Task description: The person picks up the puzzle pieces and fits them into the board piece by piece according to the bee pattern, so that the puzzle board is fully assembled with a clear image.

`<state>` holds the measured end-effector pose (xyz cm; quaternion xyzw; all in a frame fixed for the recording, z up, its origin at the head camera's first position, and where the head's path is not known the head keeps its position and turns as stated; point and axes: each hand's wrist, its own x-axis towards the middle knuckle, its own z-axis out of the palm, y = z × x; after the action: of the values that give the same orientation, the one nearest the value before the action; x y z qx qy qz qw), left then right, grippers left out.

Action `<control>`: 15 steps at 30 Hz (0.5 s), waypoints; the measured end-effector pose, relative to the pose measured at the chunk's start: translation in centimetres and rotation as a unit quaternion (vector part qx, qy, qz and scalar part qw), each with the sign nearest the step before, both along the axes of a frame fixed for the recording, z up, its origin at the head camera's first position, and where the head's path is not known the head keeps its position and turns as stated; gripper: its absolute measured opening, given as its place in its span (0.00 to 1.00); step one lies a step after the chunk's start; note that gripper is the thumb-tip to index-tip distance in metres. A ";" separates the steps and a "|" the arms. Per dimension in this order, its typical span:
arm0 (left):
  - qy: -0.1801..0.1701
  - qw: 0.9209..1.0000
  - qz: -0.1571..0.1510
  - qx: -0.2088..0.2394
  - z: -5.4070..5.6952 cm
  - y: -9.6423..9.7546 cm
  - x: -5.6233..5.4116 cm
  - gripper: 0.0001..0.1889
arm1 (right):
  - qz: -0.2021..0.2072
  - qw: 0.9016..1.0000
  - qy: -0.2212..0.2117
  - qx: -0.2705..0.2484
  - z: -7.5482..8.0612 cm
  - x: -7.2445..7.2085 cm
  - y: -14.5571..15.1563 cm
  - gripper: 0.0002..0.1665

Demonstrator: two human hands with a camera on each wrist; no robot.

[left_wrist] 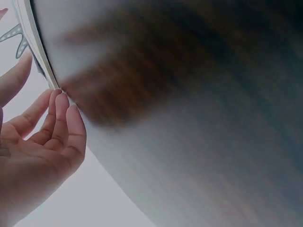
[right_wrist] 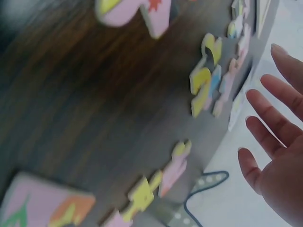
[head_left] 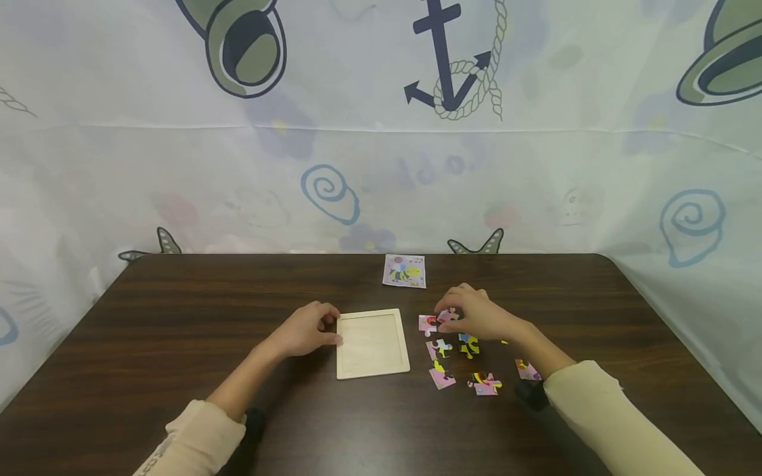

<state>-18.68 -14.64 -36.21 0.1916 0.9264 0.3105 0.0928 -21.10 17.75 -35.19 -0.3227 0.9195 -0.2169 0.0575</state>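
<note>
My left hand (head_left: 305, 329) is at the left edge of a square, light wooden puzzle tray (head_left: 373, 345). In the left wrist view its loosely bent fingers (left_wrist: 75, 125) touch the tray's rim (left_wrist: 40, 45), with the thumb apart from them. My right hand (head_left: 476, 313) hovers over the puzzle pieces right of the tray. Its fingers are spread and hold nothing in the right wrist view. A pink piece (head_left: 448, 315) is partly hidden under it. Nearby lie a pink-and-red piece (head_left: 426, 323) and a yellow-and-blue piece (head_left: 469, 345).
More pieces lie nearer me, among them a pink corner piece (head_left: 442, 378) and a pink-and-yellow one (head_left: 485, 385). Another piece (head_left: 527, 370) is beside the right forearm. A bee picture card (head_left: 404, 271) lies at the table's back edge, before a patterned cloth (head_left: 381, 192).
</note>
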 end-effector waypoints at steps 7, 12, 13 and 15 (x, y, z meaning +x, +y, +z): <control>-0.003 1.000 0.004 -0.002 -0.3 0.0 -0.1 0.23 | -0.024 1.000 -0.014 0.003 -1.0 -0.5 -1.0 0.14; -0.004 1.000 0.001 0.001 -0.3 -0.2 -0.1 0.24 | -0.038 0.999 -0.014 0.015 -1.5 -0.6 -1.3 0.13; -0.004 1.000 0.001 0.001 -0.3 -0.2 -0.1 0.24 | -0.040 0.999 -0.015 0.015 -1.5 -0.6 -1.3 0.13; -0.005 1.000 0.001 0.001 -0.2 -0.2 0.0 0.23 | -0.045 0.999 -0.017 0.016 -1.6 -0.6 -1.3 0.13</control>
<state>-18.69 -14.85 -36.38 0.1894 0.9258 0.3123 0.0971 -21.69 16.44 -36.78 -0.2767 0.9352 -0.2102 0.0679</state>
